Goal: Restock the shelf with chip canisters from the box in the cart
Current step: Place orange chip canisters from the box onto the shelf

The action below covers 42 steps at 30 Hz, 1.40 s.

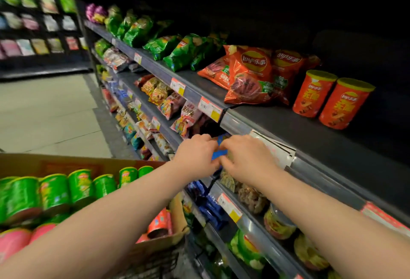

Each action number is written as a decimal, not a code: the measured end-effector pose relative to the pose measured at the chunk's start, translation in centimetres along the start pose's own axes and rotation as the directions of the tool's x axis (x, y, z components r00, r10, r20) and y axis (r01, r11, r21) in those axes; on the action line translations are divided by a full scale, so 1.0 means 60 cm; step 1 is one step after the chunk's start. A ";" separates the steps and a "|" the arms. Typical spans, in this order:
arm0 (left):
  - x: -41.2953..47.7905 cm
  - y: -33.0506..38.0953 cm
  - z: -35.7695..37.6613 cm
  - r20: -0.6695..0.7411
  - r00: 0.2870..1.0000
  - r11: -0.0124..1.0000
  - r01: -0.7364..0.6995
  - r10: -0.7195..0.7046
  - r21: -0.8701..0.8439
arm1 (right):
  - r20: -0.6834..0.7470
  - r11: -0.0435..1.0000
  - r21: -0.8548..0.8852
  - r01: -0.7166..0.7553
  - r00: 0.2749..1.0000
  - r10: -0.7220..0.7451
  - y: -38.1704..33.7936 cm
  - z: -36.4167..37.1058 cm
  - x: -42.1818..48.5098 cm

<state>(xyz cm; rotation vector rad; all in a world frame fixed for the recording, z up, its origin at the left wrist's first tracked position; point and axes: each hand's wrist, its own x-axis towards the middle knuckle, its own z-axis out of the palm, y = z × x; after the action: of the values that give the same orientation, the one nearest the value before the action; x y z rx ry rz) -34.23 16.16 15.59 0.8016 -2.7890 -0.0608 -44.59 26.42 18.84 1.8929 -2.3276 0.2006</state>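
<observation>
Box rides in the cart at lower left, open top up, so stock is w/in easy reach. Inside are rows of green canisters on their sides, pink canisters nearest the camera, and an orange canister at the box's right end. The box looks well stocked, and neither hand holds a canister. Both arms reach past it to the tier under the main shelf. Left hand has fingers curled, pinching the left edge of a blue pack. Right hand, knuckles up, hooks its fingers onto the pack's right side and seems to grip it too. Prob. straightening or shifting the pack, i.e. a tidy-up, not restocking proper. Up and right, the shelf carries orange bags, then two shelf canisters standing on their bases, touching each other and set back from the front edge. Bare shelf lies in front of and right of them, likely the slot for more from the box.
</observation>
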 end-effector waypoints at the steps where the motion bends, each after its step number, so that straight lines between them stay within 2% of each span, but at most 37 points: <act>1: -0.013 -0.009 0.007 0.021 1.000 1.000 0.022 -0.022 0.008 | 0.019 1.000 0.011 0.014 1.000 -0.015 -0.008 0.013 0.000; 10: -0.081 -0.075 0.058 0.191 0.969 0.987 0.144 -0.155 0.067 | 0.205 0.999 0.051 0.013 0.978 -0.023 -0.049 0.103 0.005; 21: -0.119 -0.189 0.131 0.341 0.927 0.988 0.144 -0.156 0.060 | 0.396 0.997 -0.046 -0.067 0.915 0.080 -0.108 0.187 0.048; 30: -0.189 -0.374 0.175 0.492 0.827 0.961 0.264 -0.270 0.084 | 0.542 0.997 -0.030 -0.068 0.837 0.074 -0.225 0.279 0.122; 36: -0.229 -0.455 0.203 0.571 0.763 0.948 0.301 -0.303 0.100 | 0.622 0.999 0.005 -0.048 0.782 0.035 -0.288 0.344 0.158; 42: -0.255 -0.493 0.241 0.680 0.667 0.938 0.334 -0.303 0.091 | 0.714 0.982 0.085 -0.168 0.698 0.058 -0.319 0.412 0.173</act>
<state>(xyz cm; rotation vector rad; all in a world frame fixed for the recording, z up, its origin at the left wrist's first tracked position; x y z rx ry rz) -9.78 -1.26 -4.87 1.5200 -3.2391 -0.6000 -28.46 7.93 -3.16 2.1696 -2.9818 -0.4661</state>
